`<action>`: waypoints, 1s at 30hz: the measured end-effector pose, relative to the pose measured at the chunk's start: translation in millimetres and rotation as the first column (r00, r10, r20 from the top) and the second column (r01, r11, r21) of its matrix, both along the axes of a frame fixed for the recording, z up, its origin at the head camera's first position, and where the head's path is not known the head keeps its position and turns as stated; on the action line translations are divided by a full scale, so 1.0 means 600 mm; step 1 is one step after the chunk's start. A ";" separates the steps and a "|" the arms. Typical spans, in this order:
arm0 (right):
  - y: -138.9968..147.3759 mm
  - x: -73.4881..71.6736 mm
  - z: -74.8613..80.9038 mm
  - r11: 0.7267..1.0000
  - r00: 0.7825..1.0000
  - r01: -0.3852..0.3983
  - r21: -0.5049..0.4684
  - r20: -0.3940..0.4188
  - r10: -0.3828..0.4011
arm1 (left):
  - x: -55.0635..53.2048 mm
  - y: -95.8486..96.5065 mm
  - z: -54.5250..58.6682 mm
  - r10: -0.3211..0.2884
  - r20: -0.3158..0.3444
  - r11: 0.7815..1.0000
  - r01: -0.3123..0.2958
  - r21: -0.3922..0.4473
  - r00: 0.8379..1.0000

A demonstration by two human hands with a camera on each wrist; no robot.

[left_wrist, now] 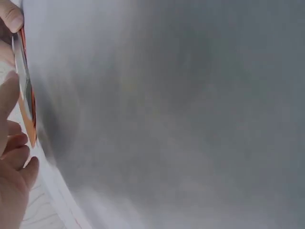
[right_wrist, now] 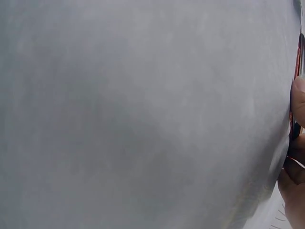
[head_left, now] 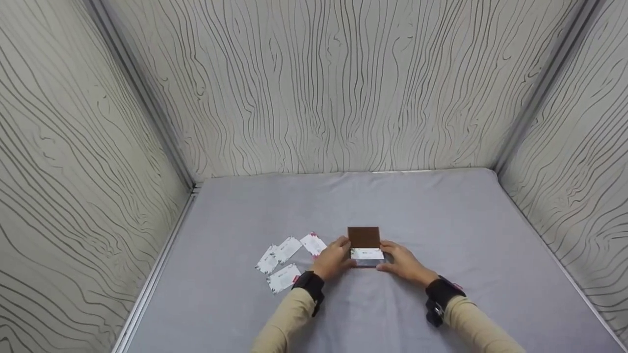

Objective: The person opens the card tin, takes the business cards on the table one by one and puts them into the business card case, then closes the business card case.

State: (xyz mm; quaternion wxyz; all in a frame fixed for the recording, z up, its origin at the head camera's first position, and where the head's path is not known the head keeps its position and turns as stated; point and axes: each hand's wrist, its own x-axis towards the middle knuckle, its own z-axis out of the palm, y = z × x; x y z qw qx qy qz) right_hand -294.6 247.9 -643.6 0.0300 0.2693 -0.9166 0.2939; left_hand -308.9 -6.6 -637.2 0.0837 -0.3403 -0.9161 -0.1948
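Observation:
A brown card case (head_left: 363,237) lies opened in the head view, its lid standing away at the far side. In its lower half sits a white card (head_left: 367,253) with a printed floral corner. My left hand (head_left: 333,259) grips the left side of the case, thumb at the near edge and fingers farther up. Opposite it, my right hand (head_left: 403,262) pinches the right side between thumb and fingers. The left wrist view catches the case (left_wrist: 29,107) edge-on at the far left. Only a sliver of it shows by the thumb (right_wrist: 299,100) in the right wrist view.
Several white floral cards lie left of the left hand, among them a near card (head_left: 284,278) and a far card (head_left: 313,244) partly behind that hand. A grey cloth (head_left: 422,206) covers the table. Patterned panels (head_left: 333,88) enclose the back and both sides.

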 end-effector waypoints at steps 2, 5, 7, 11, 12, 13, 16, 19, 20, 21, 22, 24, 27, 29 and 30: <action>0.000 -0.001 0.001 1.000 1.000 0.002 0.004 -0.008 -0.002 | -0.005 -0.006 0.003 0.004 -0.013 1.000 -0.004 0.018 1.000; 0.000 -0.001 0.002 1.000 1.000 0.001 0.003 -0.011 -0.001 | -0.011 -0.020 0.007 0.021 -0.017 0.999 -0.020 0.037 1.000; 0.000 0.000 0.002 1.000 1.000 -0.009 0.001 -0.017 0.009 | -0.014 -0.031 0.006 0.034 -0.033 0.999 -0.032 0.043 0.999; 0.000 0.001 0.001 1.000 0.999 -0.025 -0.010 -0.030 0.025 | -0.020 -0.054 0.001 0.068 -0.097 0.997 -0.064 0.041 0.993; 0.000 0.001 0.000 1.000 0.999 -0.028 -0.009 -0.041 0.028 | -0.021 -0.060 -0.001 0.079 -0.113 0.996 -0.075 0.038 0.990; 0.000 0.001 0.000 1.000 0.998 -0.028 -0.006 -0.051 0.028 | -0.022 -0.066 -0.002 0.092 -0.122 0.995 -0.089 0.035 0.988; 0.000 -0.001 -0.001 1.000 0.999 -0.024 -0.012 -0.048 0.023 | -0.025 -0.082 -0.005 0.138 -0.140 0.990 -0.137 0.016 0.981; -0.001 -0.003 0.000 1.000 0.999 -0.021 -0.013 -0.030 0.020 | -0.028 -0.099 -0.008 0.184 -0.147 0.982 -0.188 -0.012 0.972; -0.002 -0.004 0.001 1.000 1.000 -0.021 -0.015 -0.020 0.021 | -0.029 -0.104 -0.009 0.197 -0.152 0.979 -0.203 -0.020 0.969; -0.002 -0.004 0.001 1.000 1.000 -0.021 -0.013 -0.015 0.021 | -0.029 -0.109 -0.010 0.209 -0.153 0.976 -0.215 -0.023 0.966; -0.003 -0.005 0.002 1.000 1.000 -0.021 -0.011 -0.011 0.021 | -0.029 -0.114 -0.011 0.221 -0.147 0.974 -0.227 -0.023 0.964; -0.002 -0.007 0.002 1.000 1.000 -0.022 -0.009 -0.005 0.022 | -0.029 -0.121 -0.015 0.241 -0.140 0.969 -0.246 -0.020 0.961; -0.001 -0.007 0.000 1.000 1.000 -0.017 -0.006 -0.001 0.017 | -0.028 -0.128 -0.017 0.267 -0.119 0.962 -0.273 -0.032 0.956; 0.001 -0.007 -0.001 1.000 1.000 -0.010 -0.009 -0.001 0.010 | -0.029 -0.130 -0.017 0.282 -0.121 0.955 -0.290 -0.061 0.952; 0.001 -0.007 -0.001 1.000 1.000 -0.007 -0.009 -0.002 0.007 | -0.029 -0.131 -0.016 0.289 -0.118 0.951 -0.300 -0.081 0.950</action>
